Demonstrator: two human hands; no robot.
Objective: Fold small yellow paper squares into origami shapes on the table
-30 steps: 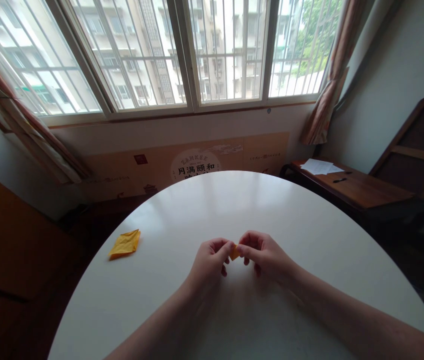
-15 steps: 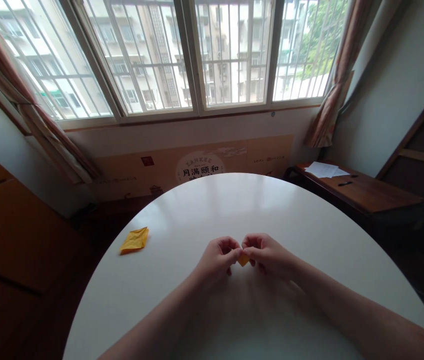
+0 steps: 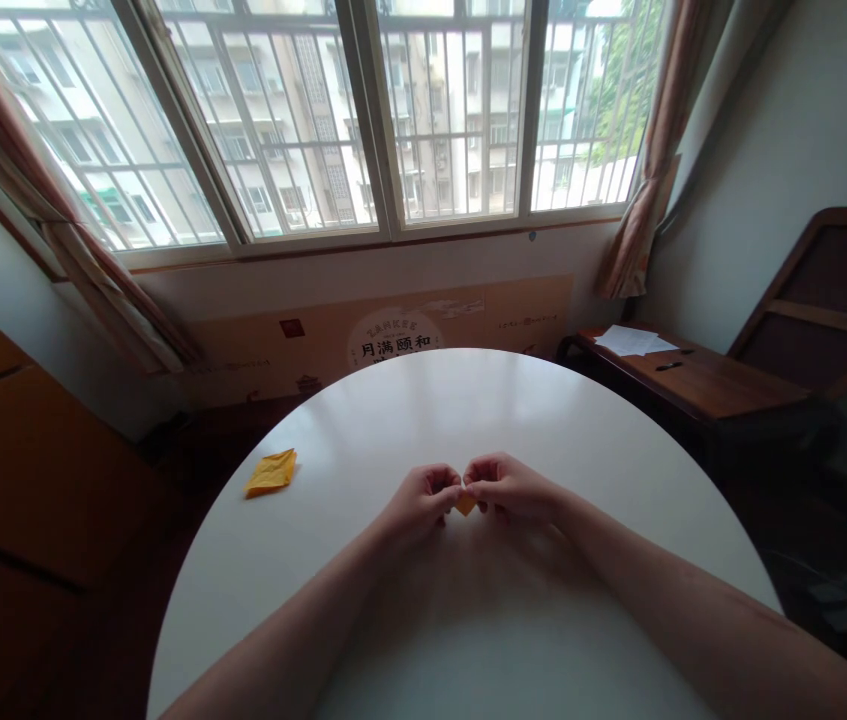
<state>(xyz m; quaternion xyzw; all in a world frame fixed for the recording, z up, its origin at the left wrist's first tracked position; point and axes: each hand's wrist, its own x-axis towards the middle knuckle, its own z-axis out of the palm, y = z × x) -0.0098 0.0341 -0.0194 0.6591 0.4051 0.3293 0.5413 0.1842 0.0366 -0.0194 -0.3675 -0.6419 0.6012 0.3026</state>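
Note:
Between my hands is a small piece of folded yellow paper (image 3: 466,504), its lower corner pointing down toward me. My left hand (image 3: 427,497) pinches it from the left with thumb and fingers. From the other side my right hand (image 3: 505,486) pinches it too, the two thumbs nearly meeting. Most of the paper is hidden behind the fingers. Farther left on the white round table (image 3: 393,630) lies a flat, creased yellow packet or folded paper (image 3: 271,473), apart from both hands.
Beyond the table, a wooden bench or side table (image 3: 723,385) carries white papers (image 3: 633,341) and a small dark object (image 3: 669,366). A barred window (image 3: 453,120) with curtains (image 3: 633,235) fills the back. An orange-brown cabinet (image 3: 40,460) stands left.
The view has shifted slightly, so the table and bench sit differently in frame. Both hands keep their pinch on the small yellow paper, with little visible change in the fingers.

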